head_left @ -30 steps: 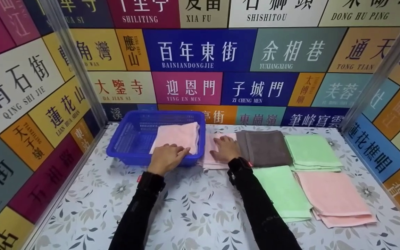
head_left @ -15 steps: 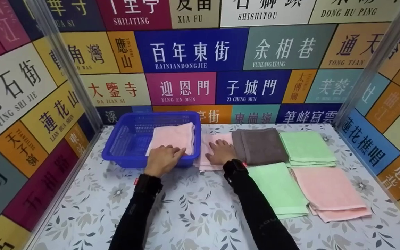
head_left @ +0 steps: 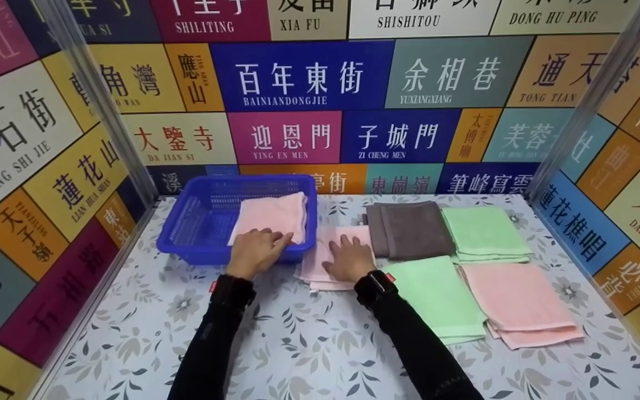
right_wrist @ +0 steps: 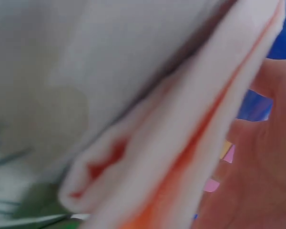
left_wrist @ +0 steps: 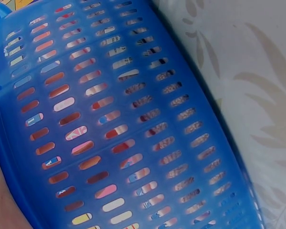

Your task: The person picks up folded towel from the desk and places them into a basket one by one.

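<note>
My left hand (head_left: pixel 254 250) lies over the front rim of a blue plastic basket (head_left: pixel 192 256), its fingers hooked inward and their tips hidden. A folded pink towel (head_left: pixel 273 214) rests inside the basket, right by that hand. In the left wrist view, the basket's slotted wall (left_wrist: pixel 114 119) fills most of the picture. Just right of the basket, my right hand (head_left: pixel 350 258) spreads its fingers flat on another folded pink towel (head_left: pixel 320 261). The right wrist view shows that towel's layered edge (right_wrist: pixel 181 133) close beside the palm (right_wrist: pixel 257 181).
To the right lie a folded grey-brown towel (head_left: pixel 417 230), two green towels (head_left: pixel 484 230) and a larger pink towel (head_left: pixel 520 300). They rest on a leaf-patterned table (head_left: pixel 309 350). Sign-covered walls (head_left: pixel 303 78) enclose the back and sides.
My right hand has drawn the pink towel beneath it toward me, leaving it nearer the front than the grey-brown towel. The left hand stays at the basket rim. The head view has shifted slightly.
</note>
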The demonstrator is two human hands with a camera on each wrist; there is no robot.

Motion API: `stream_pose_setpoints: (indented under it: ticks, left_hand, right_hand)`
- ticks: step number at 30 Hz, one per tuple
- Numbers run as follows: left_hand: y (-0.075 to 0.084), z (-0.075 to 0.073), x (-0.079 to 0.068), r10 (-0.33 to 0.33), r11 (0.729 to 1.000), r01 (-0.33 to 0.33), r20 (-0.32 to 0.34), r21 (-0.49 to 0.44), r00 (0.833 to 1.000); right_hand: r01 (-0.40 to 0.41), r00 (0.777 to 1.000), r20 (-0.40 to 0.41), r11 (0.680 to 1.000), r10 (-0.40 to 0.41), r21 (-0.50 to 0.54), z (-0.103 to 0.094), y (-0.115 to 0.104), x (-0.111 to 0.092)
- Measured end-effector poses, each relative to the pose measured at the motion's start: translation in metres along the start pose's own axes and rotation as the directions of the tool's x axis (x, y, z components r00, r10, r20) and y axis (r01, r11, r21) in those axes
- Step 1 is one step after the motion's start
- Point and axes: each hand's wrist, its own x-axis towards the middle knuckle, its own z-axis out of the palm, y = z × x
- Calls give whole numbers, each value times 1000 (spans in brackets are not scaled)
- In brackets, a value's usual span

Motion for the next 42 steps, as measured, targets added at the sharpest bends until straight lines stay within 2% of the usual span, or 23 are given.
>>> stream_pose_setpoints:
  ticks: [11,19,26,31,34,36,38,39,40,42]
  left_hand:
    - [-5,2,-2,9,1000,-8,-90,11,996]
    - [-3,4,-1,8,1000,-8,-83,0,997]
    - [-2,6,-4,11,1000,-11,-80,-9,997]
    - [-3,7,-4,-15,1000,14,-60,-20,998]
    - [-3,7,-3,-18,1000,17,-58,-25,998]
    - [-2,7,-3,-3,999,0,-87,-33,996]
    - [-2,6,-2,39,997,-48,-167,-52,985]
    - [-1,5,-2,64,995,-79,-221,-57,973]
    - [0,3,-2,93,992,-113,-282,-55,955]
    - [4,-1,-6,154,981,-188,-397,-46,905]
  right_hand:
    - [76,997,-27,996,-78,-43,1,-12,-36]
    - [65,998,-16,997,-65,-45,6,-16,-63]
    - [60,997,50,995,-56,-77,10,-20,-85]
    - [64,996,64,994,-58,-89,11,-22,-91]
    - [78,996,41,994,-75,-71,10,-20,-91]
    - [95,995,-2,995,-95,-31,9,-16,-89]
    - [106,992,-70,993,-102,51,6,-9,-87]
    - [114,988,-117,988,-102,102,4,-3,-85]
    - [124,982,-162,982,-100,146,2,2,-84]
    - [135,970,-228,966,-84,220,-3,14,-83]
